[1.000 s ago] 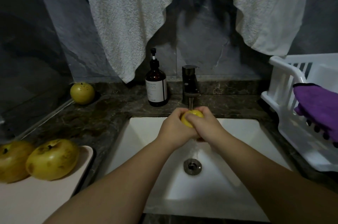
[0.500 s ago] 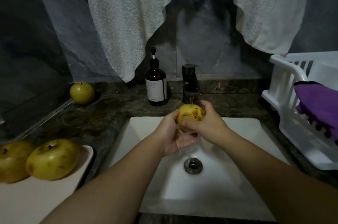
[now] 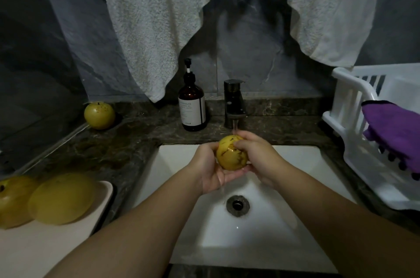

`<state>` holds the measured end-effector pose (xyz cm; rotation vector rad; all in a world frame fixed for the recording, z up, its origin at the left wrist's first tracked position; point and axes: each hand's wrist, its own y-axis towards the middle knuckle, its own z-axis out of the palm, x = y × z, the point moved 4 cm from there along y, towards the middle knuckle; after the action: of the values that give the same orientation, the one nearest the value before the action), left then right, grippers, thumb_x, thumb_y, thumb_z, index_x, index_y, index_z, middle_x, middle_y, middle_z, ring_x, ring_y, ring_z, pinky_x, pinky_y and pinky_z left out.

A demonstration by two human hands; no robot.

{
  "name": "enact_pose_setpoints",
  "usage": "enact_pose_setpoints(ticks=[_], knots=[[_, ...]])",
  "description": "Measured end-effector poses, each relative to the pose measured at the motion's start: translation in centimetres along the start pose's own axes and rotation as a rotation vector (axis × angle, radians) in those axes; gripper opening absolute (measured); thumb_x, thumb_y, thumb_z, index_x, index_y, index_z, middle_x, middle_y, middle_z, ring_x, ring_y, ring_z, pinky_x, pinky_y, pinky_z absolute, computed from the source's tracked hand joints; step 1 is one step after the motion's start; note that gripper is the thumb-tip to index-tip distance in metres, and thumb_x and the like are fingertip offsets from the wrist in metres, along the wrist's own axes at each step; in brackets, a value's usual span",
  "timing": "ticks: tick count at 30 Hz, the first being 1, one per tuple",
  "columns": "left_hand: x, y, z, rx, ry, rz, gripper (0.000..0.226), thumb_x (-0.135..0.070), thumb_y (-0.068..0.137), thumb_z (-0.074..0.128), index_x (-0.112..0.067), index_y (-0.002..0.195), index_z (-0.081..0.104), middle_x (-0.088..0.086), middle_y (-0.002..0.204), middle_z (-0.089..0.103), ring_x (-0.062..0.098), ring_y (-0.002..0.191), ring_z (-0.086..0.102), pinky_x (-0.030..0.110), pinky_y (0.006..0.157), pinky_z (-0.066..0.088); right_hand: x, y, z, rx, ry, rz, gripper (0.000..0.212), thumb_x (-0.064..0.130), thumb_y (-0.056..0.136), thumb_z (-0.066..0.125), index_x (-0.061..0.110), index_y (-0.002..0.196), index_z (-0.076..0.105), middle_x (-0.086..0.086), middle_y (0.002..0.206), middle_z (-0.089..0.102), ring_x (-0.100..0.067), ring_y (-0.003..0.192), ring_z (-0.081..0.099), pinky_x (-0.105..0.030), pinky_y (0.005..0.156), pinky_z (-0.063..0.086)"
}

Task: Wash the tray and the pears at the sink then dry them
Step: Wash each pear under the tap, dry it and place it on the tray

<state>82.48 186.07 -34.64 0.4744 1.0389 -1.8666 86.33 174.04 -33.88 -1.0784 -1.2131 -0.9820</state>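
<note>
You held a pear (image 3: 231, 152) under the tap (image 3: 234, 105).
Your left hand (image 3: 211, 168) cupped it from below-left; your right hand (image 3: 259, 155) curled over its right side.

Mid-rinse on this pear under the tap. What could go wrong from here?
1. The pear is wet and held by the left hand and right hand over the sink; the grip may slip and the fruit could drop and bruise.
2. Two pears sit near the tray edge and might roll off if bumped.
</note>
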Motion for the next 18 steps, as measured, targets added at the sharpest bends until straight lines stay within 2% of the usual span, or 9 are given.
enact_pose_setpoints(ticks=[3,6,8,9,11,12,14,16,18], knots=[[0.0,-0.1,0.0,0.004,0.012,0.000,0.045,-0.030,0.104,0.043,0.003,0.128,0.064,0.032,0.121,0.070,0.046,0.115,0.068,0.054,0.097,0.058,0.2,-0.2,0.0,0.000,0.047,0.015,0.042,0.014,0.096,0.055,0.033,0.133,0.064,-0.005,0.116,0.071,-0.023,0.104,0.069,-0.030,0.064,0.057],[0.1,0.1,0.0,0.008,-0.011,0.006,0.047,-0.031,0.104,0.044,0.003,0.129,0.064,0.032,0.122,0.069,0.047,0.117,0.067,0.055,0.105,0.053,0.3,-0.4,0.1,0.011,0.069,0.015,0.035,0.018,0.099,0.058,0.033,0.130,0.064,-0.005,0.116,0.072,-0.022,0.102,0.072,-0.029,0.063,0.058],[0.0,0.1,0.0,0.008,-0.018,0.015,0.046,-0.031,0.104,0.043,0.004,0.122,0.067,0.032,0.117,0.071,0.046,0.108,0.071,0.053,0.100,0.057,0.3,-0.4,0.1,0.002,0.050,0.011,0.037,0.018,0.099,0.056,0.032,0.133,0.063,-0.006,0.119,0.070,-0.025,0.106,0.069,-0.035,0.073,0.060],[-0.1,0.1,0.1,0.006,-0.034,0.024,0.045,-0.031,0.104,0.044,0.005,0.117,0.069,0.032,0.112,0.072,0.045,0.099,0.074,0.052,0.091,0.061,0.4,-0.4,0.0,-0.017,0.005,-0.002,0.038,0.020,0.099,0.056,0.032,0.134,0.062,-0.005,0.120,0.069,-0.024,0.108,0.068,-0.039,0.081,0.060],[-0.3,0.1,0.0,-0.019,-0.078,0.036,0.044,-0.031,0.106,0.044,0.005,0.112,0.069,0.031,0.103,0.074,0.043,0.086,0.077,0.050,0.072,0.066,0.9,-0.6,-0.4,-0.075,-0.270,-0.106,0.038,0.030,0.098,0.059,0.036,0.135,0.060,0.001,0.124,0.063,-0.021,0.111,0.063,-0.043,0.092,0.057],[-0.4,0.1,-0.1,-0.038,-0.087,0.042,0.045,-0.032,0.107,0.044,0.004,0.112,0.069,0.031,0.102,0.074,0.041,0.085,0.077,0.050,0.070,0.066,1.1,-0.9,-0.6,-0.097,-0.473,-0.180,0.039,0.038,0.097,0.061,0.039,0.136,0.058,0.004,0.127,0.058,-0.018,0.112,0.061,-0.042,0.094,0.056],[-0.4,0.1,-0.3,-0.057,-0.090,0.049,0.045,-0.034,0.106,0.047,0.004,0.108,0.070,0.030,0.102,0.075,0.040,0.088,0.077,0.049,0.080,0.065,1.4,-1.4,-0.6,-0.132,-0.788,-0.291,0.045,0.049,0.094,0.062,0.042,0.138,0.056,0.006,0.131,0.051,-0.016,0.114,0.057,-0.038,0.095,0.054],[-0.3,0.0,-0.4,-0.040,-0.095,0.045,0.046,-0.035,0.106,0.047,0.004,0.101,0.070,0.029,0.102,0.075,0.040,0.089,0.076,0.050,0.090,0.061,1.7,-1.7,-0.6,-0.151,-0.898,-0.341,0.046,0.052,0.093,0.062,0.042,0.138,0.057,0.006,0.133,0.051,-0.016,0.114,0.057,-0.035,0.095,0.051],[-0.3,-0.1,-0.4,-0.032,-0.096,0.047,0.046,-0.035,0.107,0.046,0.004,0.102,0.070,0.029,0.102,0.075,0.040,0.088,0.077,0.050,0.085,0.063,2.0,-1.9,-0.5,-0.149,-0.956,-0.375,0.042,0.052,0.092,0.062,0.042,0.133,0.059,0.007,0.129,0.053,-0.015,0.110,0.058,-0.033,0.090,0.050]])
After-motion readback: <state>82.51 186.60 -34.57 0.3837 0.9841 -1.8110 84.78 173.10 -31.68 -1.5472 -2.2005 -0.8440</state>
